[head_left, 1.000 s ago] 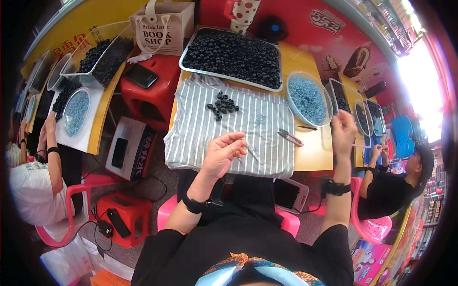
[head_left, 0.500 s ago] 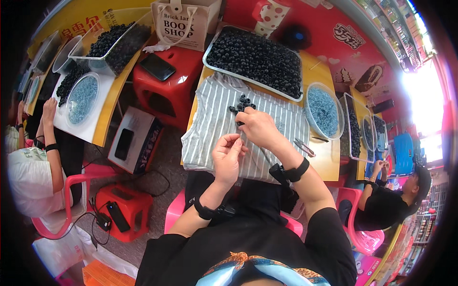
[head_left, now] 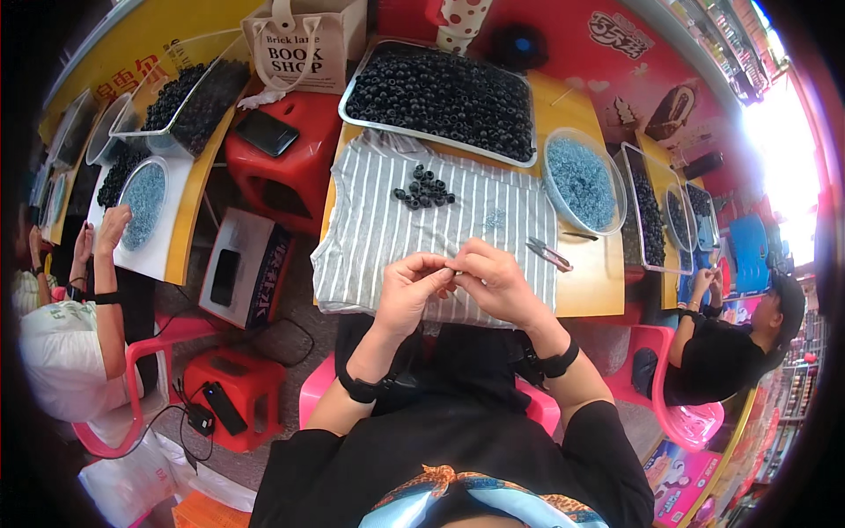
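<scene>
both hands, left hand and right hand, are meeting fingertip to fingertip above the striped cloth on the surface, pinching something too small to identify; dark beads are lying beyond them.

The yellow tabletop carries a grey striped cloth spread over its near half, the cloth's front edge hanging off the tabletop. On the cloth lies a small heap of dark beads, and beside it a faint scatter of pale blue beads. Behind the cloth stands a metal tray full of dark beads. To the right a round bowl holds blue beads. Small pliers lie on the bare yellow surface just off the cloth's right edge.
</scene>
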A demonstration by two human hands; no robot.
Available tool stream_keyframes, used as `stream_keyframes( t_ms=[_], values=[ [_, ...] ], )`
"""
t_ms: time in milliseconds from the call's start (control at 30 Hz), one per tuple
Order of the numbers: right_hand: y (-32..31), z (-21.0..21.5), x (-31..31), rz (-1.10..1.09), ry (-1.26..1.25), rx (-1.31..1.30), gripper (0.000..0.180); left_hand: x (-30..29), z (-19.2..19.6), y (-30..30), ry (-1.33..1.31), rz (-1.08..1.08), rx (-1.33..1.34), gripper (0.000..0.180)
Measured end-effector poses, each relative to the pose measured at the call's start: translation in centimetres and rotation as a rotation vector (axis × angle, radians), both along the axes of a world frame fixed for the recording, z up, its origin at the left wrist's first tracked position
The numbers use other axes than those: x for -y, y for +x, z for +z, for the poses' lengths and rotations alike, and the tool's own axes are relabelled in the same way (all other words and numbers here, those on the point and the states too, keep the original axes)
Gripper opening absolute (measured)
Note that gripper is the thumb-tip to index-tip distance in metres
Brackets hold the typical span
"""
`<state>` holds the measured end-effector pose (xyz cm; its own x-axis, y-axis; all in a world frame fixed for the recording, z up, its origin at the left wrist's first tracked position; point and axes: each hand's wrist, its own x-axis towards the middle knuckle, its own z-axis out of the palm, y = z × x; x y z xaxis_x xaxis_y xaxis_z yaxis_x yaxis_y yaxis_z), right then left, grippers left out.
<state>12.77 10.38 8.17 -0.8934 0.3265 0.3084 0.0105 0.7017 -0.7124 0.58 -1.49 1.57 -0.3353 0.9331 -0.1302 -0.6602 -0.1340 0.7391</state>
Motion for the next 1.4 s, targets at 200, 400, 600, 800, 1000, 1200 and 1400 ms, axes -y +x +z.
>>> stream_keyframes(
  t_ms=[200,400,600,800,1000,1200,1400],
  values=[
    [2.3,-0.6,0.1,-0.106,-0.133,-0.17,0.015,-0.6,0.0,0.8,0.067,-0.117,0.082,0.013],
    [4.1,-0.6,-0.5,-0.122,-0.26,-0.208,0.011,-1.2,1.0,2.5,0.062,-0.122,0.019,0.012],
    [4.6,-0.1,0.6,-0.174,-0.025,-0.233,0.01,-1.5,0.9,3.2,0.046,-0.116,0.011,0.015],
    [5.7,-0.2,0.3,-0.266,0.053,-0.212,0.009,-1.0,0.1,1.5,-0.042,0.077,-0.203,0.013],
    [6.5,-2.9,-2.9,-0.431,0.042,0.002,0.008,-1.2,0.9,0.6,0.046,-0.005,0.036,0.016],
    [6.4,-1.7,-0.7,-0.43,0.098,0.021,0.014,-1.4,-0.1,0.9,0.104,-0.139,0.245,0.019],
    [5.8,-2.7,1.8,-0.449,0.15,0.154,0.013,-1.5,-0.4,0.8,0.131,-0.136,0.267,0.02]
  ],
)
